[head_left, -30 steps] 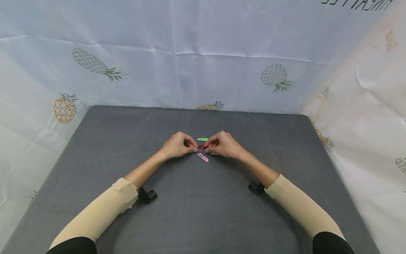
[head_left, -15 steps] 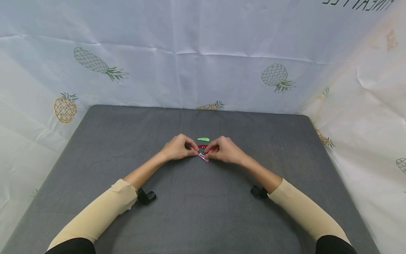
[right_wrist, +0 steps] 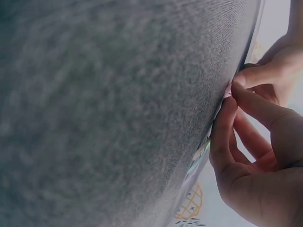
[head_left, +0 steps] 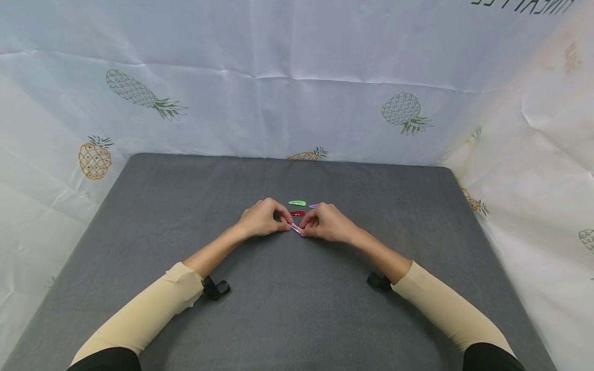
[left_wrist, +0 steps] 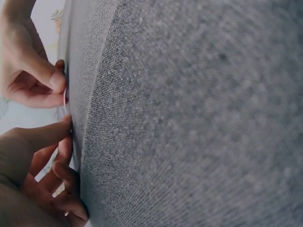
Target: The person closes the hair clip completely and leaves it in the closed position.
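A small pink hair clip (head_left: 297, 230) lies slanted between both hands, low over the grey tabletop. My left hand (head_left: 264, 217) pinches its upper left end between thumb and finger. At the lower right end, my right hand (head_left: 328, 222) pinches the same clip. In the left wrist view a thin pale strip of the clip (left_wrist: 65, 101) shows between the two sets of fingertips. Just beyond it lies a red hair clip (head_left: 297, 213), and a green hair clip (head_left: 297, 203) is farther back. A purple hair clip (head_left: 313, 206) is partly hidden behind the right hand.
The grey cloth-covered table (head_left: 297, 309) reaches back to a pale curtain (head_left: 278, 118) printed with pineapples. Black straps (head_left: 216, 288) hang at both forearms, close over the table.
Both hands have left the red clip, moved slightly toward the person, and taken hold of the pink clip. The red clip stays on the table; the purple clip has come into view.
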